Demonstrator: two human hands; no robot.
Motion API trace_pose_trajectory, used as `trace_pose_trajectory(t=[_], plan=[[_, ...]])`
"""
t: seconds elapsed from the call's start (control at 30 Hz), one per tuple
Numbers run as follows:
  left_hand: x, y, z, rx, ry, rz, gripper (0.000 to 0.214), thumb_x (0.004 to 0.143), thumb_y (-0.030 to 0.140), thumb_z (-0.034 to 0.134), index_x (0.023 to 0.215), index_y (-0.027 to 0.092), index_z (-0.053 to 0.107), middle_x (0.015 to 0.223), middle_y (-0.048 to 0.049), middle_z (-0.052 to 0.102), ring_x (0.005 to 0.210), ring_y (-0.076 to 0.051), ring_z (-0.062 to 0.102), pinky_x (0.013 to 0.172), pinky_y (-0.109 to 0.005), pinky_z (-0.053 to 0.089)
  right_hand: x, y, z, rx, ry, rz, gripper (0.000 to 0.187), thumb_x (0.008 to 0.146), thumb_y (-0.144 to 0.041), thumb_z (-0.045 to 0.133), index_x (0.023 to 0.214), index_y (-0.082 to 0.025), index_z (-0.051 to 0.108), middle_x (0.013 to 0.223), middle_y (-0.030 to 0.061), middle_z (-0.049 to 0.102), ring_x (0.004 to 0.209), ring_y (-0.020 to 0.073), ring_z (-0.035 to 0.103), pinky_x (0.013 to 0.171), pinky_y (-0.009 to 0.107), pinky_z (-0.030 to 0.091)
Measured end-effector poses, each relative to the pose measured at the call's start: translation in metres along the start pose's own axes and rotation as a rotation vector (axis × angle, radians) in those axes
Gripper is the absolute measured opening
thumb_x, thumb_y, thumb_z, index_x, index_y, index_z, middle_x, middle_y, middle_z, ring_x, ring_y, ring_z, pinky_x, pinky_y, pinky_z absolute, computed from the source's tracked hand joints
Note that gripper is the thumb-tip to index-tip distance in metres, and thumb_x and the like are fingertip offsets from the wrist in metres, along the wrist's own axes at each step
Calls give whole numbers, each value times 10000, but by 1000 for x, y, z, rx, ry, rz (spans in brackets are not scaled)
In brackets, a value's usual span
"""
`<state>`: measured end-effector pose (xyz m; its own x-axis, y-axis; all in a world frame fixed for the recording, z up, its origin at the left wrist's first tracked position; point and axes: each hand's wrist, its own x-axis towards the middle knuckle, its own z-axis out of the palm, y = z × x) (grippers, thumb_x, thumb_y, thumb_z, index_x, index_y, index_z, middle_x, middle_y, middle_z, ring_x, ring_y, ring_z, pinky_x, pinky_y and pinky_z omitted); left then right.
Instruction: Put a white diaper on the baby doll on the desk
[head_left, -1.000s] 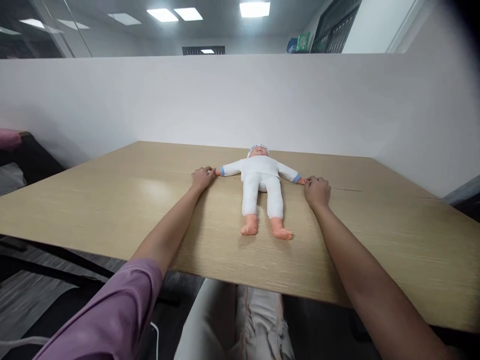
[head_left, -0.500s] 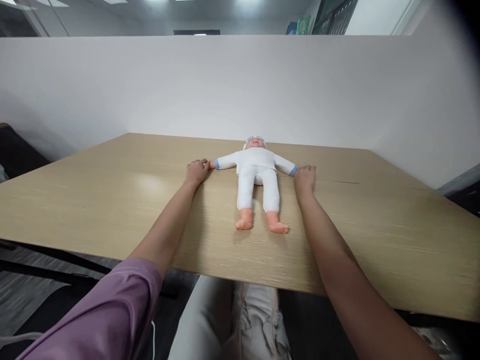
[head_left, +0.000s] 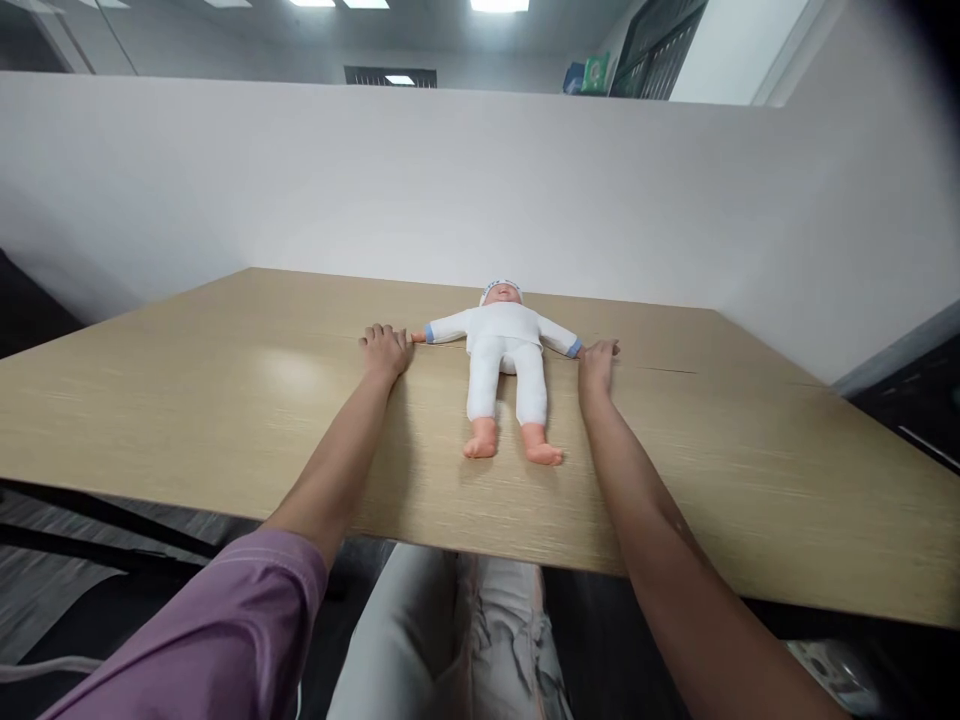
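Note:
A baby doll (head_left: 504, 325) in a white long-sleeved suit with blue cuffs and a patterned white cap lies on its back on the wooden table (head_left: 480, 520). Its arms stretch sideways and its bare feet point toward me. Beside the doll's hand on the left, my left hand (head_left: 386, 350) rests on the tabletop with fingers spread, holding nothing. My right hand (head_left: 598, 367) lies by the blue cuff on the right, its fingers loosely extended away from the doll. It covers the doll's other hand, so contact there is hard to make out.
A white partition (head_left: 480, 180) rises behind the table's far edge. Dark furniture (head_left: 915, 400) stands at the right. My legs (head_left: 450, 640) are under the near edge, and a black chair or frame (head_left: 97, 610) is at lower left.
My left hand has let go of the doll's hand and spread its fingers, shifting slightly left. My right hand's fingers have loosened from a fist. The camera view has shifted a little; the doll lies as before.

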<state>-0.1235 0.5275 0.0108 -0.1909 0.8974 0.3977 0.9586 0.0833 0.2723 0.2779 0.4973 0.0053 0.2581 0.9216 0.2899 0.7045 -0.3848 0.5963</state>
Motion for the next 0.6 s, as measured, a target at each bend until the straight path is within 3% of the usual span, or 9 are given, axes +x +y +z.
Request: trace_pose_trajectory(t=[0.13,0.23,0.33,0.5,0.6], plan=[[-14,-10,-2,-5,-31,-90,705,1054,439,257,1513,-56,461,1631,-296,403,1540,-407,320,1274,-543,229,-12,3,1,-39,-35,-2,437,991,-20,395,1352,3,640,1328,296,659,1285,363,593,1190,605,309],[-23,-17,-5,-13,-93,-142,774,1034,444,274,1601,-80,330,1718,-272,263,1616,-391,195,1317,-544,151,-25,8,1,-56,-88,-15,344,974,-62,546,1286,-80,689,1331,214,684,1311,317,594,1204,575,346],[-35,-22,-13,-23,-140,-154,777,1008,408,325,1618,-73,311,1726,-270,238,1635,-376,158,1328,-539,118,-42,15,-2,-69,-147,3,285,940,-164,708,1222,-126,714,1309,127,711,1341,284,591,1221,554,358],[-60,-24,-35,-44,-154,-93,677,1025,336,364,1625,22,367,1707,-269,289,1643,-340,154,1327,-568,74,-76,25,-13,-35,-224,72,398,909,-323,765,1249,-120,727,1291,189,713,1417,336,547,1237,644,314],[-79,-18,-48,-81,-170,-52,609,1062,398,476,1612,142,416,1713,-210,312,1626,-366,186,1309,-638,111,-97,33,-19,-1,-257,110,502,879,-396,788,1298,-130,716,1305,209,700,1440,356,528,1233,688,280]])
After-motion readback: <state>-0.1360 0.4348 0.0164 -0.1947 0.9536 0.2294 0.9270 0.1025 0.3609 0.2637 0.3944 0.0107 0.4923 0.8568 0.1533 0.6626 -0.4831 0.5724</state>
